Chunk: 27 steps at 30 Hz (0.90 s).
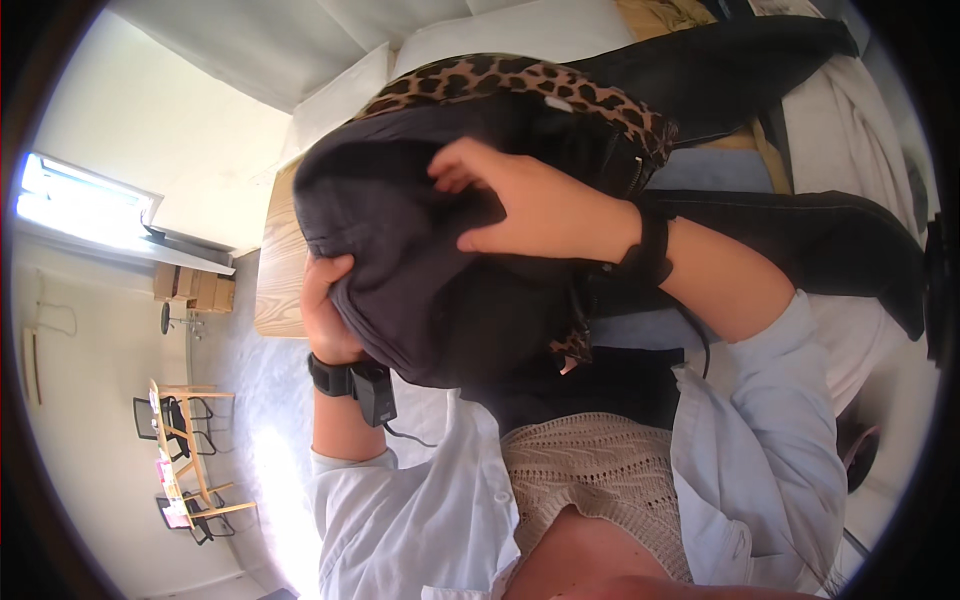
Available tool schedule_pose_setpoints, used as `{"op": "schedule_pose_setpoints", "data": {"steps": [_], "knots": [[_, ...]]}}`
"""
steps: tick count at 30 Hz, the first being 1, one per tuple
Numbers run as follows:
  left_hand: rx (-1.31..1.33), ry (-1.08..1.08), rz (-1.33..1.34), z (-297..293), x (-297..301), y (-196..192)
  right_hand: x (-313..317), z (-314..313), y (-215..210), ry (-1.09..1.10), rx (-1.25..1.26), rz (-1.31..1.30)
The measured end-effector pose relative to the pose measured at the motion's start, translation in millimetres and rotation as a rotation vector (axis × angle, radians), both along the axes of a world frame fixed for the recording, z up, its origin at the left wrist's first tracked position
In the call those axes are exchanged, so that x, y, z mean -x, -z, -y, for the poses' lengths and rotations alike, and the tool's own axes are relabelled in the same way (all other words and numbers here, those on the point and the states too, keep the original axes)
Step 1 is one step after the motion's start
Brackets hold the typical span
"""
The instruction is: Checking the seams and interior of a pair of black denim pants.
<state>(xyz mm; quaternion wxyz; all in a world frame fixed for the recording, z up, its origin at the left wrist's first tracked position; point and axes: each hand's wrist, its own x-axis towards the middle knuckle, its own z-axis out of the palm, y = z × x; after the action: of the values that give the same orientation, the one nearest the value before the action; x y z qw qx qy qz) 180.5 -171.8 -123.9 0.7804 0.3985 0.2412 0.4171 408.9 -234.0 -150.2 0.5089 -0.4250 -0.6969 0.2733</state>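
A black garment with leopard-print trim [490,78] and a zip is bunched up in front of me. Its dark, smooth fabric [400,240] forms a rounded, hood-like fold towards the left. My left hand [328,310] grips the left edge of this fold, thumb on top and the other fingers hidden beneath the cloth. Over the middle of the fabric is my right hand [530,205], its fingers slightly bent and the thumb apart, with nothing held. Whether its fingertips touch the cloth, I cannot tell. A small leopard-print piece [572,345] hangs near the garment's lower edge.
Long black garment parts [790,240] stretch to the right over blue cloth and pale fabric [850,130]. A wood-grain tabletop [280,270] shows at the left. Farther left stand a wooden table [175,440] with black chairs, and cardboard boxes [195,287] by the wall.
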Motion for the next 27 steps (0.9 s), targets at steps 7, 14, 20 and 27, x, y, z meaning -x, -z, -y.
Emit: {"op": "schedule_pose_setpoints", "data": {"steps": [7,14,20,27], "knots": [[0.065,-0.014,0.166,-26.0,17.5,18.1,8.6,4.2,4.8,-0.015,-0.054,0.253],[0.040,0.005,0.230,-36.1,32.0,34.5,21.3,8.6,8.1,0.002,-0.207,0.422],[-0.021,-0.120,0.036,-35.1,40.9,37.4,17.4,-2.0,11.7,-0.111,-0.080,0.236],[-0.323,-0.243,-0.321,-13.2,49.5,16.9,13.8,2.6,7.2,-0.072,0.192,0.152]]}}
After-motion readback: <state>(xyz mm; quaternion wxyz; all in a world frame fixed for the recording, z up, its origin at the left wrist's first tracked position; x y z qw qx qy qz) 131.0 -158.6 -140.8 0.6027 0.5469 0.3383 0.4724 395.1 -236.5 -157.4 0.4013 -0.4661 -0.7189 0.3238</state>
